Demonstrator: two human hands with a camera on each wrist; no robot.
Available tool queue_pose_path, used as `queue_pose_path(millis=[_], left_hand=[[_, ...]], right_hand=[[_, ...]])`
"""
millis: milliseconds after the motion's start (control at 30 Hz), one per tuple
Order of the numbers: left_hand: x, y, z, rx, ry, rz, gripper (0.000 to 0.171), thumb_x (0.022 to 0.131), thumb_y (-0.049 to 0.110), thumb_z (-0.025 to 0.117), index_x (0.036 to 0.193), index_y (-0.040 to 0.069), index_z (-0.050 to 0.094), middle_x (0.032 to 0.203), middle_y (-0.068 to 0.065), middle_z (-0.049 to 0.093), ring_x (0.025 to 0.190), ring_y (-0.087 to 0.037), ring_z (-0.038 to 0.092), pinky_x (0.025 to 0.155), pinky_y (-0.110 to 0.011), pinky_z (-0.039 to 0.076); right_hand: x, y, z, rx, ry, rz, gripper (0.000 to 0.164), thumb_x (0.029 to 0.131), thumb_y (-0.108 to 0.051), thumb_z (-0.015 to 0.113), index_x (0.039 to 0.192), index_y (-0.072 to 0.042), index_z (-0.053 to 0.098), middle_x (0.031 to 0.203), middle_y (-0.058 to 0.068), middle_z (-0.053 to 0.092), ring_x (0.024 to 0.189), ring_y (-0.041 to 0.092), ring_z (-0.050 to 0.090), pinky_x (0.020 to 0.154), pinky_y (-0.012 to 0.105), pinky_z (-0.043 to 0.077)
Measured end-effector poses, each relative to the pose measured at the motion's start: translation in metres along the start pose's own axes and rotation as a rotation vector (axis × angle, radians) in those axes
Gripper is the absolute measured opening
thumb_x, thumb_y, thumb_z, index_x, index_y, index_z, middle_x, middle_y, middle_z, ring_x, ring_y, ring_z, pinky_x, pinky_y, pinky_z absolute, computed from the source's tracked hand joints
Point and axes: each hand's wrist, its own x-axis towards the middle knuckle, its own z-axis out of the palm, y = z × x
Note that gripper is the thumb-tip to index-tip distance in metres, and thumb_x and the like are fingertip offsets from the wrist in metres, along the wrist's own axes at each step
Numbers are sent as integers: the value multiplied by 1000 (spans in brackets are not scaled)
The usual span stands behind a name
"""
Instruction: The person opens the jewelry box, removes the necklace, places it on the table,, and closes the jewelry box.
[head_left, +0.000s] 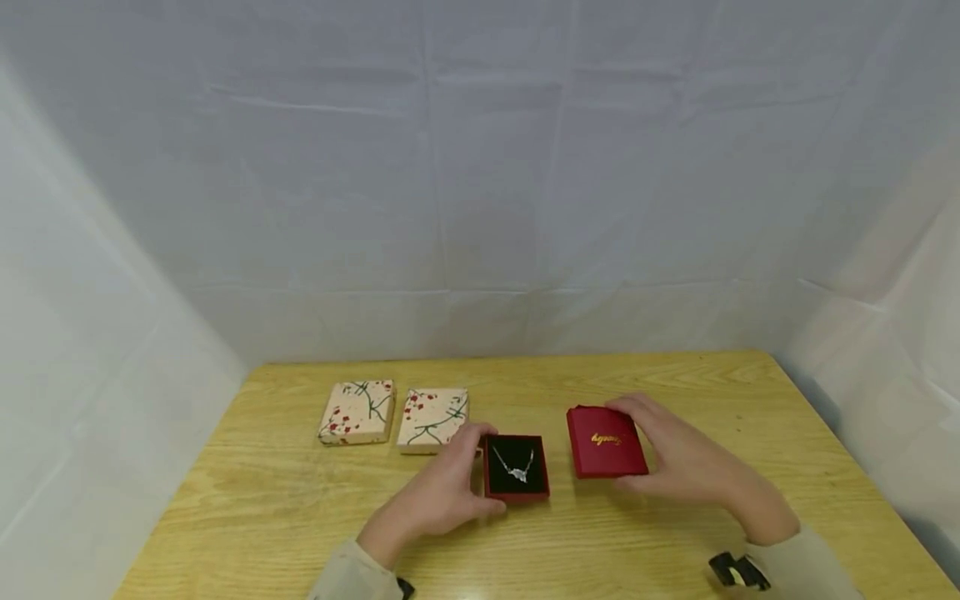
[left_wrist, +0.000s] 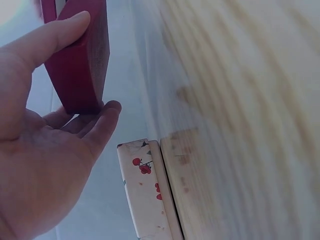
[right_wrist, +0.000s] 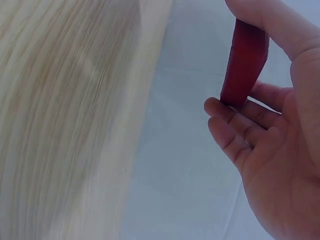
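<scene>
Between its thumb and fingers my left hand [head_left: 448, 487] grips a red jewellery box base [head_left: 517, 497], raised off the table in the left wrist view. On the box's black lining lies a silver necklace [head_left: 517, 474] with a leaf-like pendant. To the right, my right hand [head_left: 686, 454] holds the red box lid [head_left: 606, 457] by its edges, gold lettering facing up. The lid and the base are apart. In the right wrist view, the lid [right_wrist: 245, 65] is pinched between thumb and fingertips above the table.
Two cream boxes with red blossoms and green stems lie on the wooden table [head_left: 285, 517]: a left floral box [head_left: 357, 412] and a right floral box [head_left: 432, 417], the latter close beside my left hand. White cloth [head_left: 495, 167] hangs behind and at both sides.
</scene>
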Motion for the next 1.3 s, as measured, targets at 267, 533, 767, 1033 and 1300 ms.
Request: queue_pose_path(millis=[267, 533, 767, 1033, 1300], left_hand=[[-4, 2, 0, -4, -27, -14, 97, 78, 24, 96, 154, 9, 38, 146, -9, 52, 136, -32, 54, 116, -55, 42], [-6, 2, 1, 7, -51, 2, 95, 78, 24, 96, 152, 7, 39, 143, -10, 54, 134, -32, 56, 114, -55, 44], [-7, 3, 2, 39, -48, 15, 94, 76, 22, 97, 149, 4, 41, 142, -12, 54, 134, -31, 56, 116, -52, 43], [-7, 3, 2, 56, -66, 8, 94, 77, 24, 97, 150, 3, 41, 142, -12, 53, 133, -30, 55, 117, -51, 43], [-8, 2, 3, 54, -76, 25, 93, 77, 24, 96, 149, 3, 41, 136, -8, 54, 127, -24, 57, 114, -49, 46]], right_hand=[[-16, 10, -9, 31, -58, 14, 87, 80, -34, 94, 150, -11, 47, 144, -2, 52, 123, 20, 55, 95, 43, 58], [-35, 15, -18, 31, -83, 23, 86, 80, -36, 94, 148, -10, 49, 140, -2, 53, 119, 19, 56, 88, 35, 58], [-50, 28, -21, -8, -96, 28, 88, 79, -43, 95, 147, -11, 49, 140, -2, 54, 118, 18, 56, 89, 33, 57], [-69, 42, -23, -67, -60, 25, 87, 75, -43, 97, 143, -14, 52, 137, -5, 56, 115, 11, 56, 89, 30, 57], [-84, 51, -28, -38, -90, 38, 84, 76, -43, 96, 142, -15, 52, 134, -6, 54, 110, 7, 53, 84, 26, 55]])
